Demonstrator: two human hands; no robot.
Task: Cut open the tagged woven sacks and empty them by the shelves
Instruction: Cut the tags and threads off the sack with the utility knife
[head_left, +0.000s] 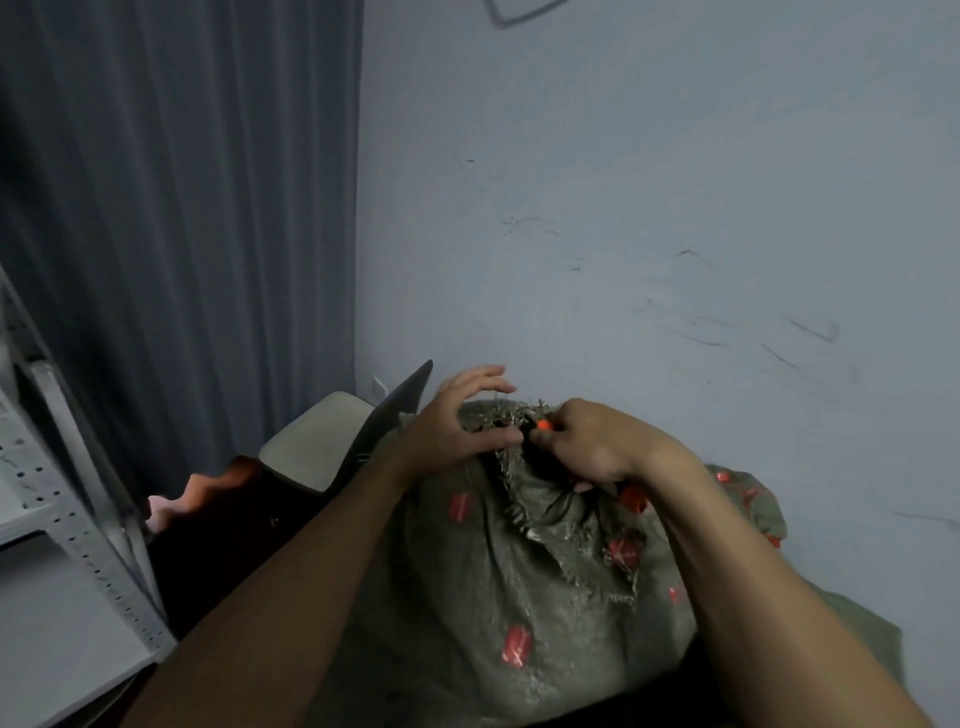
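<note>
Two forearms (291, 597) reach to a tagged woven sack (493, 571) at six o'clock. Spread left hand (457, 415) covers its frayed neck; right hand (587, 447) grips an orange cutter (544, 425) there. Sack looks full, unemptied; shelves (62, 519) at eight o'clock.

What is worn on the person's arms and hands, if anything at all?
The left forearm and right forearm are bare, no sleeve in view. The left hand and right hand wear no gloves; no watch, ring or bracelet shows.
</note>
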